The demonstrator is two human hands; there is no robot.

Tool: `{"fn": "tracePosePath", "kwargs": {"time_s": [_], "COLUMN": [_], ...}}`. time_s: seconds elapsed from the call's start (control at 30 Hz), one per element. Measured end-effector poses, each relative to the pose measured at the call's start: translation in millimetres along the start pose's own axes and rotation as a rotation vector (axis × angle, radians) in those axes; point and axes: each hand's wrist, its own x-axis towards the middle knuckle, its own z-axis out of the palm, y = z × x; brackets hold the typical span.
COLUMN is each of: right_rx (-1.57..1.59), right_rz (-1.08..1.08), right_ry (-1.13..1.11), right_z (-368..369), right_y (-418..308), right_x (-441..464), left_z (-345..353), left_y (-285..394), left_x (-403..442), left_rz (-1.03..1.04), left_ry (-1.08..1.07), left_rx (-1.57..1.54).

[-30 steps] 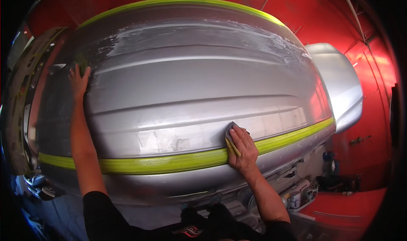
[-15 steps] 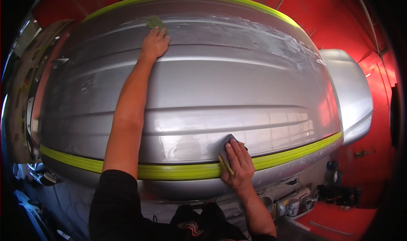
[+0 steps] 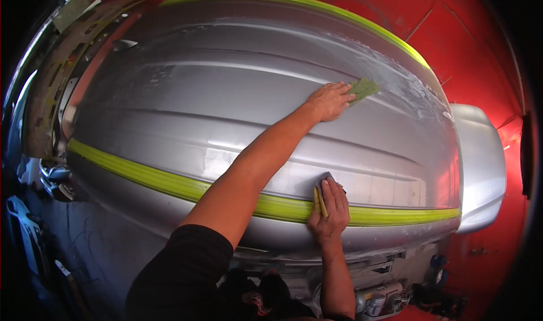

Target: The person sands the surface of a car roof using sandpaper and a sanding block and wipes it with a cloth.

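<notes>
A large silver car roof (image 3: 249,89) fills the middle, edged by strips of yellow-green tape (image 3: 169,181) along its near and far sides. My left hand (image 3: 330,102) lies on the roof right of centre, its fingers pressed on a green cloth or pad (image 3: 363,89). Whitish wet streaks mark the surface around that pad. At the near tape strip, my right hand (image 3: 331,211) grips a dark grey block (image 3: 324,178) together with a thin yellow piece (image 3: 320,201). That hand rests against the roof's near edge.
A silver panel (image 3: 478,168) stands beyond the roof's right end, before a red wall (image 3: 452,44). Left of the roof is a worn frame-like part (image 3: 51,89). Cans and tools (image 3: 376,304) lie below right, and loose parts (image 3: 28,230) at lower left.
My left hand has swept the green pad from the roof's left end across to the right. My right hand stays near the tape with its block. The view has tilted.
</notes>
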Motion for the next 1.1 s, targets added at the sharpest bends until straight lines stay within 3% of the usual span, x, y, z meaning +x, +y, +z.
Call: {"fn": "tracePosePath", "kwargs": {"time_s": [0.1, 0.3, 0.4, 0.47, 0.57, 0.67, 0.73, 0.83, 1.0, 1.1], "right_rx": [-0.009, -0.016, -0.005, 0.007, 0.01, 0.012, 0.019, -0.009, -0.042, -0.064], "right_rz": [-0.013, -0.036, -0.034, -0.03, -0.018, -0.01, -0.014, -0.006, 0.016, -0.003], "right_ry": [0.006, 0.01, 0.026, 0.042, 0.058, 0.061, 0.063, 0.049, 0.037, 0.033], "right_z": [0, 1, 1, 1, 0, 0, 1, 4, 7, 8], "right_y": [-4, -10, -12, -12, -11, -13, -11, -10, -9, -6], "right_x": [2, 2, 3, 3, 1, 0, -1, -2, -9, -9], "left_z": [-37, -159, -212, -239, -249, -238, -217, -191, -147, -140], "left_y": [-44, -192, -235, -230, -246, -234, -203, -136, -17, 22], "left_x": [-66, -262, -361, -402, -447, -447, -425, -374, -304, -301], "left_rz": [-0.099, -0.333, -0.645, -0.84, -0.723, -0.719, -0.729, -0.598, -0.506, -0.49], "left_ry": [0.069, 0.377, 0.387, 0.456, 0.494, 0.493, 0.601, 0.553, 0.263, 0.279], "left_rx": [0.016, 0.216, 0.367, 0.381, 0.53, 0.678, 0.615, 0.531, 0.272, 0.212]}}
